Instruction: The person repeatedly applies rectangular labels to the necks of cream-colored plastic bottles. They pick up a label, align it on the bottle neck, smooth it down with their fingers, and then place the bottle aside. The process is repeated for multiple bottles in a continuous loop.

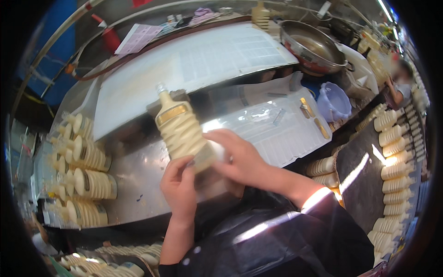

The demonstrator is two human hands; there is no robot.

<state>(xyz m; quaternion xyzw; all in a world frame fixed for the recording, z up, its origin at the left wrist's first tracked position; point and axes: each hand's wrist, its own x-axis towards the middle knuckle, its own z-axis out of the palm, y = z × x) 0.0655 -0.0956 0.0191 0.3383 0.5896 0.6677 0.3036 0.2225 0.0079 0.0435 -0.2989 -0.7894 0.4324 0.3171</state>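
Note:
A cream-coloured bottle (pixel 182 131) with wavy ribbed sides, a gold band at the shoulder and a clear neck leans over the metal worktop (pixel 138 173), neck pointing away. My left hand (pixel 180 182) is closed around its lower end, thumb against the side. Fingers curled, my right hand (pixel 240 157) presses a small white object (pixel 216 150) to the bottle's right side near the base. Its exact kind is partly hidden by the fingers. Right of the bottle lies a translucent plastic sheet (pixel 263 122) with several gold label strips (pixel 320 128) on it.
Several similar bottles (pixel 87 182) lie stacked at the left. Behind the worktop a white panel (pixel 194 55) stretches across. A large metal pan (pixel 314 44) and a lilac bucket (pixel 333 101) stand at the far right. More bottles (pixel 394 184) line the right, where another person (pixel 401 83) is.

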